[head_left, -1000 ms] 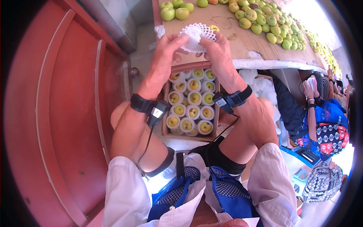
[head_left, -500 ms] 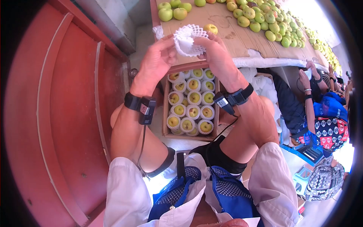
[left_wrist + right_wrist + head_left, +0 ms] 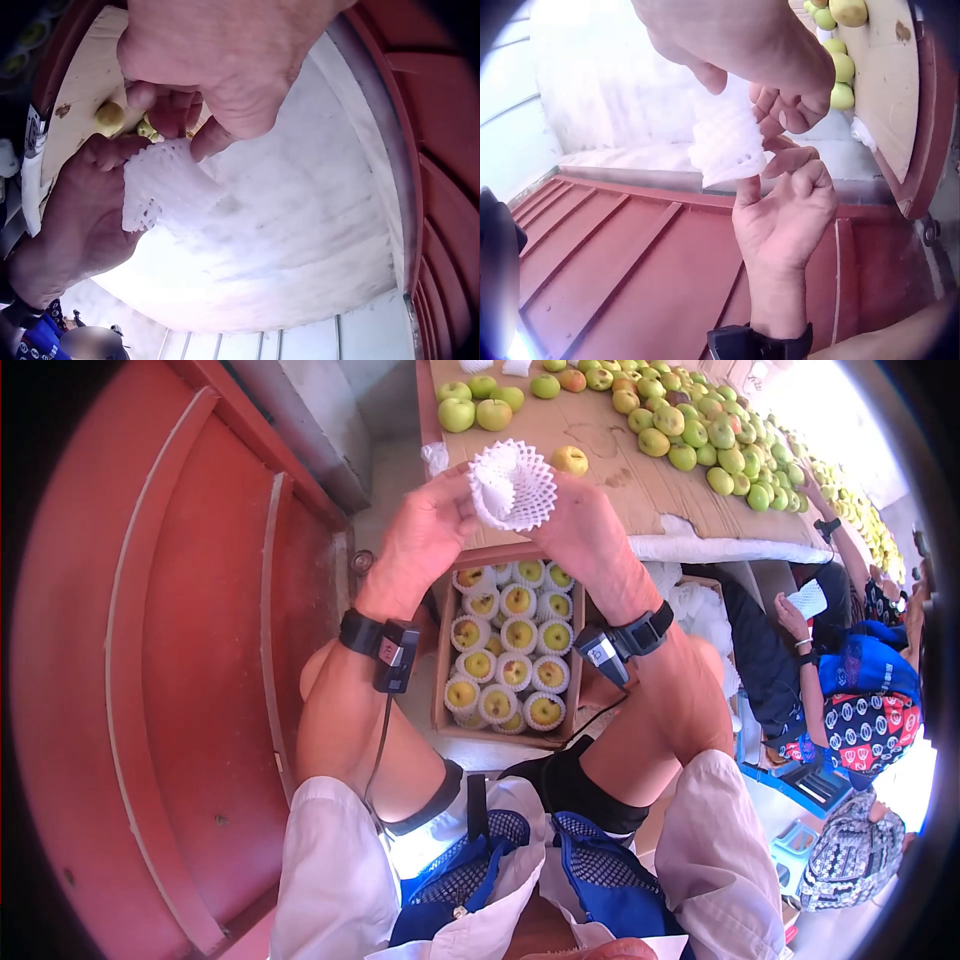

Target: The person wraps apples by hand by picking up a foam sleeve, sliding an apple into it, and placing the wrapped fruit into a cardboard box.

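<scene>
A white foam net sleeve (image 3: 513,485), spread into a cup shape, is held between both hands above the near edge of the cardboard-covered table. My left hand (image 3: 425,530) pinches its left rim; in the right wrist view the left hand (image 3: 784,217) has thumb and fingertip on the sleeve (image 3: 724,142). My right hand (image 3: 580,525) grips the other side, its fingers partly hidden behind the net. No fruit shows inside the sleeve. A single yellow apple (image 3: 569,460) lies on the table just beyond the right hand.
Below the hands stands a cardboard box (image 3: 438,660) of apples in foam sleeves. Green apples (image 3: 456,414) and a large apple pile (image 3: 720,435) lie on the table (image 3: 590,435). A red door (image 3: 200,660) is at left; other people are at right.
The sleeve has been turned and opened from a flatter shape into a rounded cup. At the right, another person's arm now reaches to the apple pile.
</scene>
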`<state>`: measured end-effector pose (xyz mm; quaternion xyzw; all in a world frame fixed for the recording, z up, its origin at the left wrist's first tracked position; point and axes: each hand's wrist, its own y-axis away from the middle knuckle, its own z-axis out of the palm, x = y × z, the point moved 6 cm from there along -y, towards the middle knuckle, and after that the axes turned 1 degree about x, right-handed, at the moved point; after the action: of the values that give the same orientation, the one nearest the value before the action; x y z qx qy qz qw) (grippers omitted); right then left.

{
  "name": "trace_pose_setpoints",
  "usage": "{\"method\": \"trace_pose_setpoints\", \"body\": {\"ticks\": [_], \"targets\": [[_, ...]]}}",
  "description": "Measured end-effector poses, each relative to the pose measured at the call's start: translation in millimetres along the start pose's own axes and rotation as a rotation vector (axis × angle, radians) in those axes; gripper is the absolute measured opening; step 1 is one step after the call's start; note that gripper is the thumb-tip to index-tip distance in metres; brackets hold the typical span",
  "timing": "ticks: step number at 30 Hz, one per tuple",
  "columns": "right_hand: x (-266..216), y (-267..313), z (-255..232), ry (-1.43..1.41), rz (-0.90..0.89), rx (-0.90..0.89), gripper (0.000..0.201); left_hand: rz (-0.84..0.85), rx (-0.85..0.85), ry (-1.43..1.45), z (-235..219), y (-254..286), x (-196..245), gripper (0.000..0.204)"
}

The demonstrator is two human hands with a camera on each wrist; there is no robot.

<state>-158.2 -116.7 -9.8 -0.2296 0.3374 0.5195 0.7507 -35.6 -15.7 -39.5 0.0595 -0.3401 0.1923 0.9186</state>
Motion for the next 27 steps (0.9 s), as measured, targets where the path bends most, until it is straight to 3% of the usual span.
{"method": "trace_pose_setpoints", "body": {"ticks": [7, 14, 17, 23, 25, 27], "targets": [[-6.5, 4.7, 12.7, 0.015, -0.013, 0.072, 0.042, 0.037, 0.069, 0.035, 7.2, -0.9, -1.1, 0.039], [-4.7, 3.7, 2.2, -0.096, 0.047, 0.184, 0.040, 0.013, -0.004, 0.125, 23.6, 4.8, 1.0, 0.041], [-4.5, 1.5, 1.4, -0.077, 0.058, 0.090, 0.039, -0.030, -0.064, 0.132, 25.0, 4.1, -3.3, 0.040], [-2.2, -15.7, -13.2, -0.312, 0.156, -0.344, 0.039, -0.179, -0.240, 0.171, 31.4, 5.4, -10.1, 0.040], [-6.3, -8.4, -1.1, -0.124, 0.108, -0.087, 0.037, -0.199, -0.288, 0.145, 27.1, 2.5, -12.5, 0.039], [-9.2, -11.2, -10.9, 0.095, 0.024, 0.088, 0.035, -0.083, -0.121, 0.022, 38.1, 10.5, -3.8, 0.037]]}}
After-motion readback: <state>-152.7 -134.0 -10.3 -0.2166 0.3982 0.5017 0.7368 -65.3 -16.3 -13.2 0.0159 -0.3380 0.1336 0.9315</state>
